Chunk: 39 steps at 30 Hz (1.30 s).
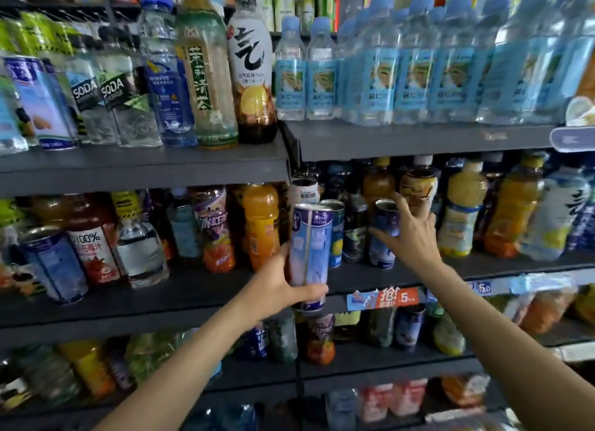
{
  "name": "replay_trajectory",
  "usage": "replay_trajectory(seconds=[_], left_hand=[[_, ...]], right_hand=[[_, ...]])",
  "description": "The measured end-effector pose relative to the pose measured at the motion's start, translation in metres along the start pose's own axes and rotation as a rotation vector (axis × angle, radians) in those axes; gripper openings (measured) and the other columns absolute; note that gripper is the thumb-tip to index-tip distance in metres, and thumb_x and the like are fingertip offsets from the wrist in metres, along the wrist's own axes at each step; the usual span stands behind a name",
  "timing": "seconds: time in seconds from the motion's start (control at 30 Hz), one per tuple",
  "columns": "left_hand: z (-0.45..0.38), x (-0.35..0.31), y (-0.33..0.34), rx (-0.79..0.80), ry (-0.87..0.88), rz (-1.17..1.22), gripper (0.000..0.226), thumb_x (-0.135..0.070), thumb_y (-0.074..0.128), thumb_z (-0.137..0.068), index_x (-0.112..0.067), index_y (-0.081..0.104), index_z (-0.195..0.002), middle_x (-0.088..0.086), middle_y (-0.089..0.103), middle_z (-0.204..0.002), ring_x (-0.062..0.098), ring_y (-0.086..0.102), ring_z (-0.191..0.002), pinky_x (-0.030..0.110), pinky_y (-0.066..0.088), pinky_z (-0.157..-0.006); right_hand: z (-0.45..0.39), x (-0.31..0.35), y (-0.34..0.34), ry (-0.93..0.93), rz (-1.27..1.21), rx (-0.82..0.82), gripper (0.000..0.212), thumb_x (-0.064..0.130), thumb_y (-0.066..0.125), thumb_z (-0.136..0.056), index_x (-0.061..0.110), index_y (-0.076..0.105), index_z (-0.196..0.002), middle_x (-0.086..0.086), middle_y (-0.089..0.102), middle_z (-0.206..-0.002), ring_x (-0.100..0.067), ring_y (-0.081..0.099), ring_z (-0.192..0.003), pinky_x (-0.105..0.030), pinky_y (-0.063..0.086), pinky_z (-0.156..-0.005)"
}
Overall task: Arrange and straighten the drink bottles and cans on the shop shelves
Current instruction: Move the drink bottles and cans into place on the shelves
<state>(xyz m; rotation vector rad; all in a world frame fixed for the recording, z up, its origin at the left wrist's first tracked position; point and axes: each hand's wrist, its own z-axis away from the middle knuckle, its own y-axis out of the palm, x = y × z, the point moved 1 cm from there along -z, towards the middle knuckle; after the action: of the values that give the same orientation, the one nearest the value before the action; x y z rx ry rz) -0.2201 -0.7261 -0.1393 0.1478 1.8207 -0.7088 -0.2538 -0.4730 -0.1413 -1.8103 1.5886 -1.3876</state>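
My left hand (283,285) grips a tall pale blue and white can (310,250) near its base and holds it upright in front of the middle shelf (193,298), off the shelf surface. My right hand (410,237) reaches onto the same shelf and curls its fingers around a dark blue can (384,218) standing there. Another blue can (336,234) stands between the two. Behind them are orange juice bottles (465,205) and dark bottles, partly hidden.
The top shelf (418,141) carries a row of blue-labelled water bottles (415,70), soda bottles (112,92) and tea bottles. A similar blue can (54,263) leans at the far left of the middle shelf. Lower shelves hold mixed bottles and cans. A price tag strip (386,297) hangs on the shelf edge.
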Motion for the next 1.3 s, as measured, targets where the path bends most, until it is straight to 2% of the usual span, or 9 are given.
replay_trajectory(seconds=[0.17,0.33,0.5,0.67,0.8,0.97,1.03,1.13,1.3], left_hand=[[0.003,0.018,-0.018,-0.105,-0.078,0.042,0.049,-0.015,0.076,-0.074,-0.039,0.043,-0.101,-0.022,0.055,-0.105,-0.011,0.054,-0.094,0.008,0.045,-0.079],[0.041,0.046,-0.059,-0.110,-0.167,0.125,0.059,-0.009,0.076,-0.073,-0.035,0.043,-0.114,-0.014,0.058,-0.115,0.002,0.057,-0.106,0.017,0.047,-0.090],[0.111,0.064,-0.126,-0.143,-0.228,0.127,0.049,-0.007,0.078,-0.072,-0.033,0.051,-0.105,-0.012,0.064,-0.105,-0.004,0.064,-0.090,0.014,0.050,-0.075],[0.219,0.072,-0.236,-0.362,-0.243,0.090,0.045,-0.007,0.075,-0.073,-0.030,0.054,-0.105,-0.011,0.064,-0.104,0.001,0.062,-0.091,0.014,0.050,-0.074],[0.312,0.078,-0.327,-0.665,-0.226,0.106,0.042,-0.006,0.073,-0.076,-0.025,0.051,-0.106,-0.010,0.062,-0.097,-0.006,0.060,-0.079,0.011,0.049,-0.068],[0.409,0.066,-0.427,-0.939,-0.270,0.118,0.025,-0.018,0.067,-0.084,-0.019,0.055,-0.106,0.006,0.063,-0.109,0.016,0.062,-0.092,0.028,0.049,-0.083],[0.443,0.061,-0.466,-1.007,-0.296,0.174,0.038,-0.039,0.067,-0.082,-0.019,0.056,-0.111,0.006,0.064,-0.115,0.023,0.061,-0.104,0.038,0.047,-0.095],[0.482,0.063,-0.521,-1.090,-0.345,0.251,0.100,-0.081,0.065,-0.051,-0.018,0.051,-0.127,0.005,0.059,-0.126,0.027,0.058,-0.113,0.048,0.042,-0.102],[0.530,0.084,-0.597,-1.137,-0.269,0.325,0.067,-0.063,0.054,-0.076,-0.017,0.053,-0.124,0.007,0.067,-0.112,0.022,0.066,-0.096,0.041,0.049,-0.092]], right_hand=[[0.001,0.017,0.029,0.155,-0.128,-0.046,0.054,0.011,0.064,-0.085,0.011,0.036,-0.132,-0.025,0.033,-0.128,-0.047,0.047,-0.105,-0.043,0.041,-0.077],[0.063,0.070,0.033,-0.412,-0.183,-0.371,0.055,0.009,0.075,-0.074,0.016,0.043,-0.117,-0.023,0.039,-0.114,-0.040,0.043,-0.103,-0.050,0.047,-0.080],[0.110,0.190,0.018,-0.620,-0.598,-0.043,0.059,0.032,0.070,-0.077,0.025,0.040,-0.127,-0.002,0.043,-0.115,-0.003,0.044,-0.105,-0.004,0.036,-0.089],[0.153,0.331,0.036,-0.662,-0.940,0.109,0.067,0.027,0.071,-0.077,0.027,0.032,-0.131,0.016,0.049,-0.124,0.002,0.053,-0.112,-0.018,0.044,-0.093],[0.197,0.458,0.053,-0.707,-1.083,0.182,0.066,0.029,0.070,-0.075,0.043,0.028,-0.124,0.012,0.047,-0.124,0.004,0.052,-0.109,-0.006,0.041,-0.085],[0.238,0.607,0.072,-0.768,-1.100,0.258,0.072,0.033,0.073,-0.073,0.038,0.025,-0.127,0.009,0.039,-0.129,0.003,0.043,-0.113,0.002,0.035,-0.088],[0.250,0.661,0.080,-0.819,-1.135,0.290,0.072,0.033,0.072,-0.072,0.040,0.026,-0.126,0.007,0.041,-0.130,0.002,0.044,-0.114,-0.005,0.038,-0.094],[0.262,0.729,0.096,-0.878,-1.166,0.315,0.075,0.041,0.069,-0.070,0.032,0.028,-0.132,0.001,0.044,-0.133,-0.011,0.048,-0.120,-0.023,0.044,-0.098],[0.271,0.828,0.132,-0.954,-1.221,0.303,0.077,0.031,0.076,-0.074,0.023,0.032,-0.136,0.004,0.041,-0.135,-0.010,0.048,-0.120,-0.034,0.047,-0.098]])
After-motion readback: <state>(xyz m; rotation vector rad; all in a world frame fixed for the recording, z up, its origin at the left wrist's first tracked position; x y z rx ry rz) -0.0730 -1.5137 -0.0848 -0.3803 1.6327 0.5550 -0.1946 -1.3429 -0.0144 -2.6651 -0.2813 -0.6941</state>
